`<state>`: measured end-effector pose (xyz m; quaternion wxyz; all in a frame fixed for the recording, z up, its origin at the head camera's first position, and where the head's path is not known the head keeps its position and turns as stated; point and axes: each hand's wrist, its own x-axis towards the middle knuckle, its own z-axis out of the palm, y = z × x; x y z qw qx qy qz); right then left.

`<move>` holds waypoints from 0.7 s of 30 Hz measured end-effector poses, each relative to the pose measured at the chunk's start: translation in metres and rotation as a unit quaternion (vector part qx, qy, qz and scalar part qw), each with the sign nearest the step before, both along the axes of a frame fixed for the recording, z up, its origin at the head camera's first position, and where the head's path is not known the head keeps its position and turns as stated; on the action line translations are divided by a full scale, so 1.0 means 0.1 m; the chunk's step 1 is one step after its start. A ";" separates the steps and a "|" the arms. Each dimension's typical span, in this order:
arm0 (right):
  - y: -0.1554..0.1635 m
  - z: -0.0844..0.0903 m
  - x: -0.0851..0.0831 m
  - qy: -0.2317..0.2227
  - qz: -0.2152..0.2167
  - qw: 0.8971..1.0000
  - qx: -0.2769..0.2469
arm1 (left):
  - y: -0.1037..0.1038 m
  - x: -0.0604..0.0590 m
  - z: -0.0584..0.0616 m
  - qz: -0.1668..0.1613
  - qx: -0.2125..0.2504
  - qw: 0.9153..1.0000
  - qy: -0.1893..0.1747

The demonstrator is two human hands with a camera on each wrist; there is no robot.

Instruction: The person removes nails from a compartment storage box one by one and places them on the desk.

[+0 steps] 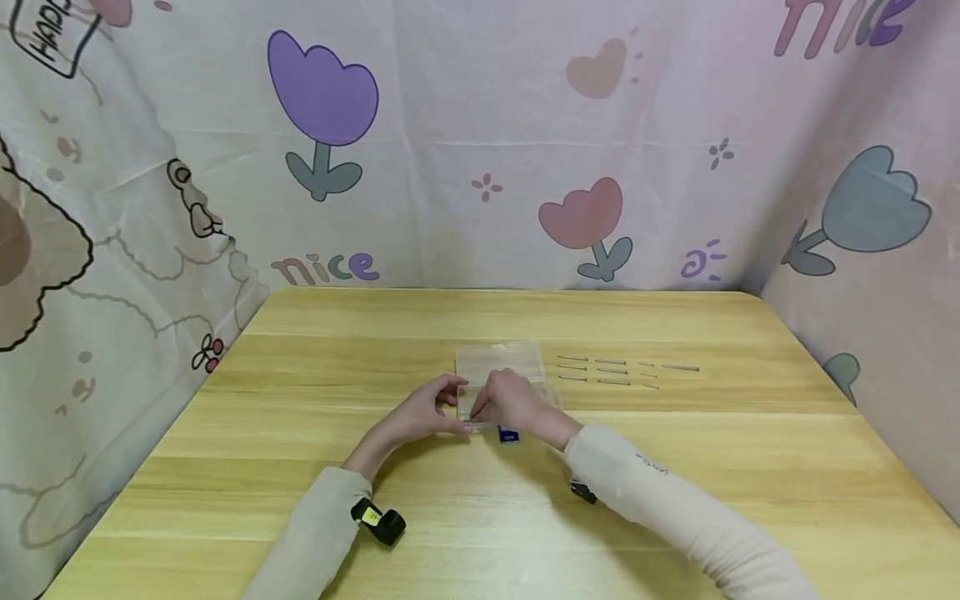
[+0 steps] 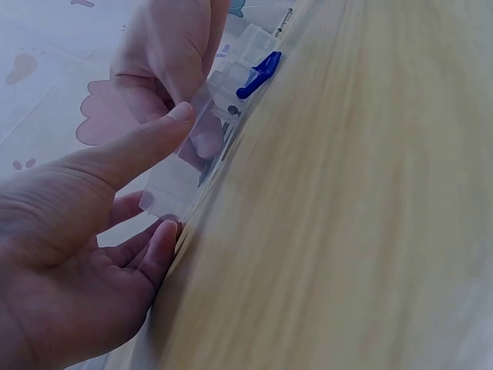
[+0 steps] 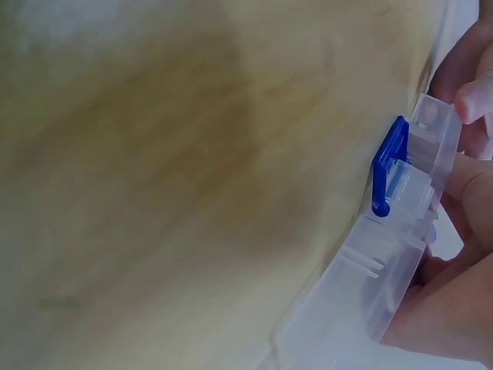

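Note:
A clear plastic box (image 1: 551,393) lies on the table with its lid (image 1: 498,364) raised or folded back on the far side. My left hand (image 1: 427,410) grips the box's left end, thumb at the near wall and fingers at the far side. My right hand (image 1: 510,402) reaches down into the box; thumb and fingertips seem to pinch a small dark nail, mostly hidden. Through the clear wall in the left wrist view, thin metal pieces (image 2: 205,173) show by the right fingertips. A blue latch (image 3: 390,162) hangs at the box's front.
Several nails (image 1: 613,372) of different lengths lie in short columns right of the box. One longer nail (image 1: 681,367) lies farthest right. The wooden table (image 1: 465,533) ends at a patterned cloth (image 1: 450,167) behind and at the sides.

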<state>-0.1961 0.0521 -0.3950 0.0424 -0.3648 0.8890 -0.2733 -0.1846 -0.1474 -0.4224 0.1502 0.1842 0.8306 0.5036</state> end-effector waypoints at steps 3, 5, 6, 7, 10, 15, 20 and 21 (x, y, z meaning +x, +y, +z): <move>0.00 -0.01 0.00 0.013 0.001 1.000 -0.006 | 0.00 0.00 0.00 0.003 -0.006 1.000 0.002; 0.00 -0.01 0.00 0.023 0.003 1.000 -0.007 | 0.01 0.00 0.01 0.003 -0.008 1.000 0.002; 0.00 -0.02 0.00 0.027 0.004 1.000 -0.006 | 0.01 0.00 0.01 0.003 -0.008 1.000 0.002; -0.01 -0.02 0.01 0.032 0.005 0.999 -0.005 | 0.00 0.00 0.01 0.003 -0.007 1.000 0.002; -0.01 -0.03 0.02 0.043 0.009 0.999 0.010 | 0.00 0.01 0.01 0.003 -0.005 1.000 0.002; 0.00 -0.03 0.04 0.058 0.017 0.998 0.029 | 0.02 0.08 0.11 -0.003 -0.002 1.000 0.003; 0.01 -0.02 0.06 0.061 0.026 0.997 0.030 | 0.02 0.07 0.11 -0.008 0.000 1.000 0.007; 0.01 -0.02 0.06 0.060 0.027 0.997 0.029 | 0.01 0.05 0.07 -0.009 0.000 1.000 0.009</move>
